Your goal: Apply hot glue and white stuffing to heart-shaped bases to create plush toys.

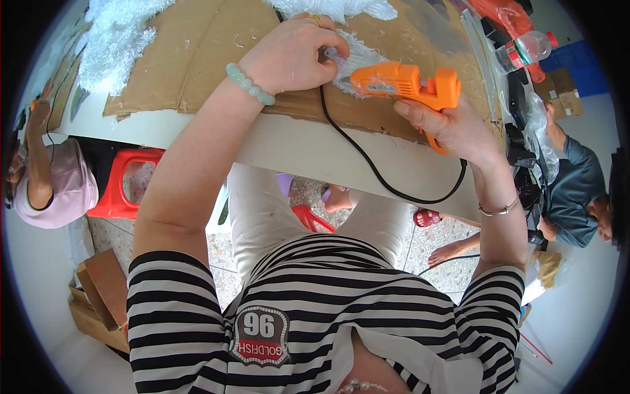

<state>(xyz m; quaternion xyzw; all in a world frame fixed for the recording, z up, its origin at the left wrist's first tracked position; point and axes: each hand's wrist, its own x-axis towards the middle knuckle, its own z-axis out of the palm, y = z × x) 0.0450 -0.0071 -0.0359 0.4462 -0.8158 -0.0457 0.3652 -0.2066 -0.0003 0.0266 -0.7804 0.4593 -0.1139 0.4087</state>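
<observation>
My right hand is wrapped round the handle of an orange hot glue gun, whose nozzle points left toward my other hand. Its black cord loops down over the table's front edge and back up beneath my left wrist. My left hand, with a green bead bracelet at its wrist, is closed in a pinch. A small pale bit shows at its fingertips, too little to name. Under the nozzle and beside those fingertips lies a piece of white fluffy, fringed material on brown cardboard.
More white fluffy material lies at the far left. A clear bottle with a red cap is at the right. A red stool and a seated person are left; another person sits right. Cardboard boxes stand lower left.
</observation>
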